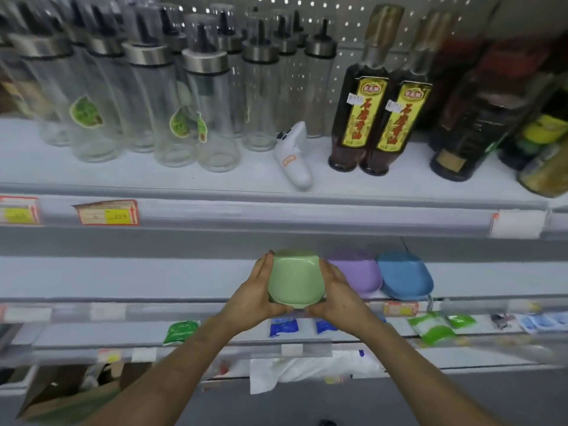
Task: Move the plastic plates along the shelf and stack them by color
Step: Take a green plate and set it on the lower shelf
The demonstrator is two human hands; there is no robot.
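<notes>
A stack of green plastic plates (294, 279) sits upside down on the middle shelf (138, 281), near its front edge. My left hand (253, 295) grips its left side and my right hand (333, 292) grips its right side. Just to the right lies a purple stack of plates (361, 270), touching my right hand. A blue stack (405, 276) lies further right, beside the purple one. All three stacks are bottom-up.
The upper shelf (246, 176) holds several clear glass dispenser bottles (212, 96), a white gadget (293, 156) and dark sauce bottles (359, 115). Price tags (107, 213) run along the shelf rails. Lower shelves carry green packets (181, 332) and blue packets (284, 327).
</notes>
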